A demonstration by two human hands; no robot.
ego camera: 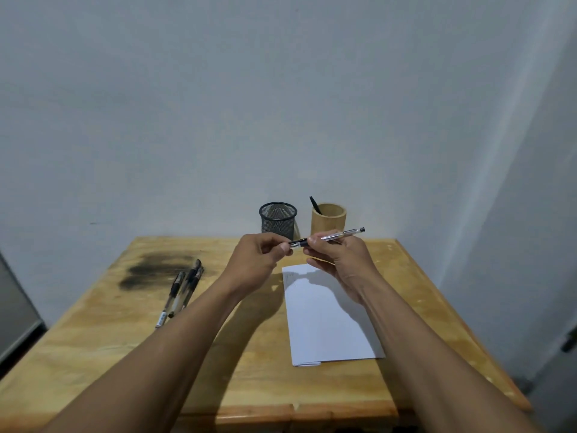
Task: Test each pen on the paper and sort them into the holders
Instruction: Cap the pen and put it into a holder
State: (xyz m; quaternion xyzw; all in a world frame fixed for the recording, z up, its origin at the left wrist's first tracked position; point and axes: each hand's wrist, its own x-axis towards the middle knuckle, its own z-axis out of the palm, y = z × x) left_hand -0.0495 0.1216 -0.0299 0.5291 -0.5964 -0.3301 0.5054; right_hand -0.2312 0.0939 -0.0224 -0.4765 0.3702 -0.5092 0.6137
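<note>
Both hands raised above the paper sheet (pixel 331 317). Right hand (pixel 338 260) grip closed on clear-barrel pen (pixel 331 237); left hand (pixel 256 257) pinches its black end. Behind the paper: black mesh holder (pixel 278 220), bamboo holder (pixel 328 220) with one dark pen (pixel 315 205). Left of paper: loose pens (pixel 182 290) on wooden surface (pixel 125 339), beside a dark stain (pixel 153 270).

Your left hand (pixel 262 254) hides the capped tip of the clear-barrelled black pen (pixel 327 237); marks on the white folded paper (pixel 327 314) are too faint for you to read.
</note>
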